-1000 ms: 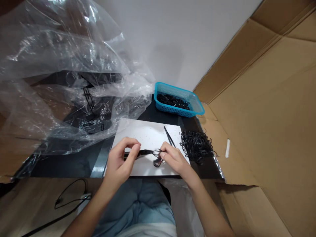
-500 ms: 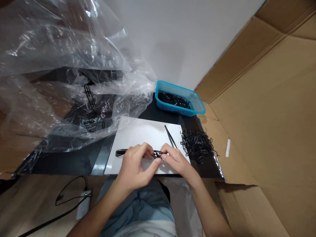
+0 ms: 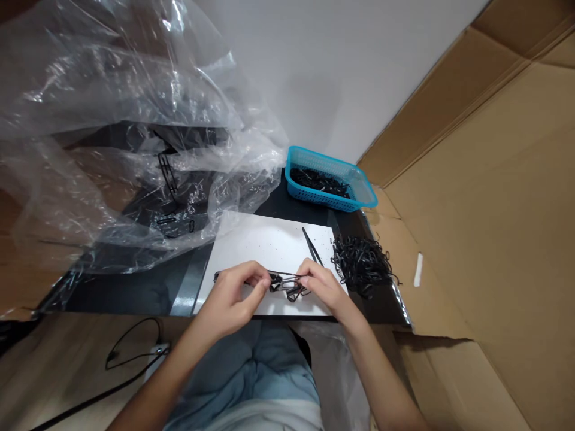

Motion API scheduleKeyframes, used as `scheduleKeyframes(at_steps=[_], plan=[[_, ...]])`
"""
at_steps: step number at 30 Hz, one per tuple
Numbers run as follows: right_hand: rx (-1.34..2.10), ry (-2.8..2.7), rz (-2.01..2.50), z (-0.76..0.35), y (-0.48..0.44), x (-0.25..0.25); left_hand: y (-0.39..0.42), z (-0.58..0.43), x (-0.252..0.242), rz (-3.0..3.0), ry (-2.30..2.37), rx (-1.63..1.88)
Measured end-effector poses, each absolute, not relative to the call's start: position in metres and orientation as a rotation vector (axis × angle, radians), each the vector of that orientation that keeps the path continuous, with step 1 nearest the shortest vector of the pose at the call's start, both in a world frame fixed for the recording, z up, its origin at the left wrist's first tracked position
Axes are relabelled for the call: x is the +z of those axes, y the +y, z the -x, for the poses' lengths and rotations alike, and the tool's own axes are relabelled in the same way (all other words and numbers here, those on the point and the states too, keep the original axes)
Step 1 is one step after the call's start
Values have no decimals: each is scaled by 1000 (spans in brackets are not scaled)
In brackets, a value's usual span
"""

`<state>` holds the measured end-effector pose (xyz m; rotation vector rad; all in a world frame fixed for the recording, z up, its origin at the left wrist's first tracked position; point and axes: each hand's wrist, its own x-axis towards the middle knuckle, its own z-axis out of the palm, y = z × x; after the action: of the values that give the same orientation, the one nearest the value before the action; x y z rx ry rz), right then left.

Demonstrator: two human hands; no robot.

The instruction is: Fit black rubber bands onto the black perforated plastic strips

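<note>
Thin black loops (image 3: 284, 286) stretch between my two hands over a white board (image 3: 265, 236). My left hand (image 3: 238, 294) pinches their left part between thumb and fingers, and a black end (image 3: 217, 276) pokes out beyond its knuckles. On the other side my right hand (image 3: 321, 287) is closed on the right part, with small loops hanging below its fingertips. Whether the loops are one piece or several I cannot tell. Black tweezers (image 3: 311, 244) lie on the board just above my right hand. Right of that hand sits a tangled pile of black loops (image 3: 363, 263).
A blue basket (image 3: 332, 203) with black pieces stands at the back by the wall. Crumpled clear plastic (image 3: 135, 90) covers the left, with a few black loops under or in it. Cardboard (image 3: 489, 179) rises on the right. A cable (image 3: 94, 398) runs along the floor.
My hands have moved apart, the left one leftward, and the black loops now show stretched between them. Small loops hang near my right fingertips. The view has shifted slightly.
</note>
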<state>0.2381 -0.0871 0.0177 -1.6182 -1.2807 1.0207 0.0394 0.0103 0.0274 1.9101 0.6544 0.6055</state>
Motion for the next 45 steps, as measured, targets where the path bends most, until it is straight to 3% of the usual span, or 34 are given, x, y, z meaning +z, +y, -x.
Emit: scheduleKeyframes(at_steps=[6,11,17,25,30,33,38,42,45], plan=[[969,-1344,1810,-247,-90,20,20,-20,33,-1993,694,747],[301,-1473,2064,-238,-91,33,9,-18,46,-1969,594,839],[887,-1488,1542,-205,-96,55,-4,-19,59,-1955,459,853],[1208,-1025,983,-176,-86,41,-7,-26,53,-1671,338,774],[1214,-946,904,-166,-89,37,-10,-31,49,-1440,272,740],[859,-993,1104,-177,-92,53,-3,-28,43,-1567,350,777],[-428,-763,1357,-245,-68,108,26,-7,20,-2192,844,835],[-358,-926,1611,-305,-41,132,39,7,3,-2541,1126,680],[-278,-1010,1750,-319,-39,114,36,9,-1,-2669,1101,576]])
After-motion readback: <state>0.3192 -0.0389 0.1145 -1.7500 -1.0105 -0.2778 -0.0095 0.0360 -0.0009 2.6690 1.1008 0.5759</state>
